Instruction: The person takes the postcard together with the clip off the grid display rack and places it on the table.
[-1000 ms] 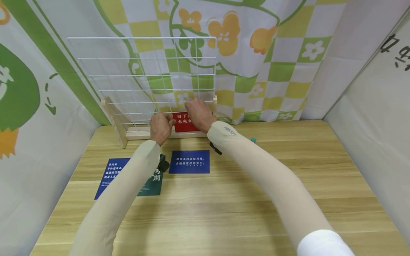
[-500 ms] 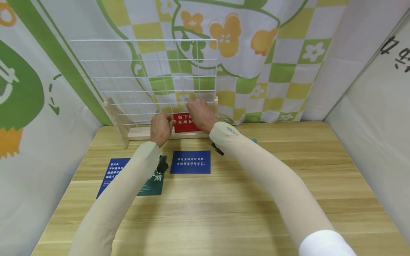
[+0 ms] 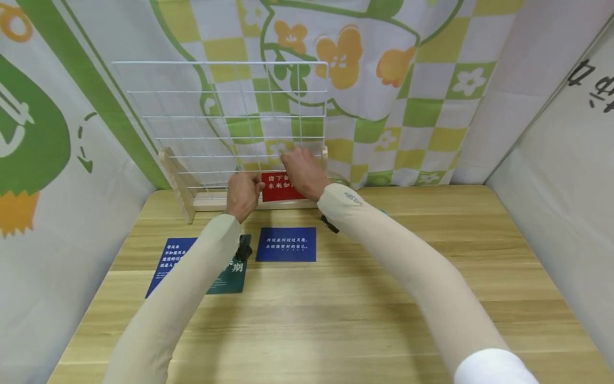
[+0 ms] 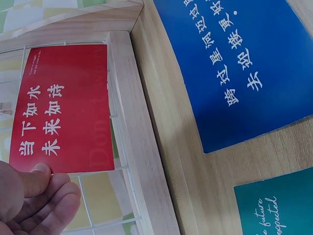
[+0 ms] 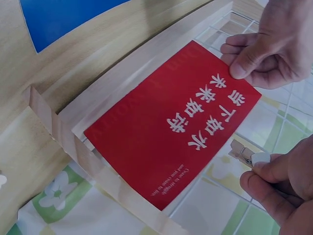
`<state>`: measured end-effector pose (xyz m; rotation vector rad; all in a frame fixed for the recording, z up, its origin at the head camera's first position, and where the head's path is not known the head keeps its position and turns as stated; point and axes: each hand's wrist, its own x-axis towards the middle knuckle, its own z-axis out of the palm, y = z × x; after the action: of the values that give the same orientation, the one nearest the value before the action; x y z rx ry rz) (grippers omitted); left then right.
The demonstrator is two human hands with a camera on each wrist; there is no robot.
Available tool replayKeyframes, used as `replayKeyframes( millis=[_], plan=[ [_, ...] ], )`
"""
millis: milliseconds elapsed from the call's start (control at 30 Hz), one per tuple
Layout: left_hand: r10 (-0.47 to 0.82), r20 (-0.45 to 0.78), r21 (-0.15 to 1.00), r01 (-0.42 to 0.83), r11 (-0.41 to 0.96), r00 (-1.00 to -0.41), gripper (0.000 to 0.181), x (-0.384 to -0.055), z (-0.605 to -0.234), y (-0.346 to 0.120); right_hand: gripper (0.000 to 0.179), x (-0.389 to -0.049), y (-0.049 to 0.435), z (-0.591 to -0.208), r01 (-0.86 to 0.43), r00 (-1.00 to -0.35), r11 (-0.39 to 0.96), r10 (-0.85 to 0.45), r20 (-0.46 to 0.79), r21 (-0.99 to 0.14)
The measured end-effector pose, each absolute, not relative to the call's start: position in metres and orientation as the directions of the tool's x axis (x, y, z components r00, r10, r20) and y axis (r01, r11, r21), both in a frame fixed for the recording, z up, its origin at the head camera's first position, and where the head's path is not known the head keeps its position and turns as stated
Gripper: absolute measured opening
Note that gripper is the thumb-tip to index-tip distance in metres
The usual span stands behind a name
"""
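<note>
Low on the white wire grid rack, a red card with white writing leans against the wires, near its wooden base. My left hand pinches the card's left edge between thumb and fingers, as the left wrist view shows closely. My right hand is at the card's upper right and covers part of it in the head view. In the right wrist view, its thumb and finger pinch a small wooden clothespin with a white round piece, just beyond the card's upper edge.
A blue card lies on the wooden table in front of the rack. Left of it, a green card and another blue card are partly under my left sleeve. A patterned curtain hangs behind.
The head view has shifted slightly. Both hands and the red card keep nearly the same place against the rack.
</note>
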<state>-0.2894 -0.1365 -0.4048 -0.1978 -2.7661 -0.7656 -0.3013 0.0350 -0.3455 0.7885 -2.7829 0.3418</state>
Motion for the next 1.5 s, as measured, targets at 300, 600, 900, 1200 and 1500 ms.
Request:
replayKeyframes(
  millis=[300, 600, 900, 1200, 1500],
  plan=[
    [0.1, 0.317, 0.474, 0.249, 0.845, -0.943, 0.024, -0.286, -0.403, -0.142, 0.023, -0.296, 0.035, -0.335, -0.533, -0.838, 0.812, -0.468, 0.281, -0.236],
    [0.123, 0.282, 0.49, 0.254, 0.834, -0.951, 0.023, -0.278, -0.4, -0.147, 0.037, -0.293, 0.048, -0.328, -0.527, -0.833, 0.81, -0.431, 0.347, -0.258],
    [0.124, 0.217, 0.502, 0.219, 0.837, -0.968, 0.027, -0.27, -0.397, -0.15, 0.031, -0.285, 0.065, -0.325, -0.508, -0.856, 0.791, -0.419, 0.303, -0.34],
    [0.157, 0.207, 0.465, 0.238, 0.853, -0.966, 0.026, -0.266, -0.391, -0.153, 0.034, -0.278, 0.083, -0.327, -0.515, -0.854, 0.774, -0.425, 0.301, -0.369],
    [0.151, 0.196, 0.462, 0.227, 0.858, -0.969, 0.017, -0.261, -0.389, -0.159, 0.031, -0.271, 0.103, -0.332, -0.538, -0.831, 0.778, -0.425, 0.359, -0.325]
  ],
)
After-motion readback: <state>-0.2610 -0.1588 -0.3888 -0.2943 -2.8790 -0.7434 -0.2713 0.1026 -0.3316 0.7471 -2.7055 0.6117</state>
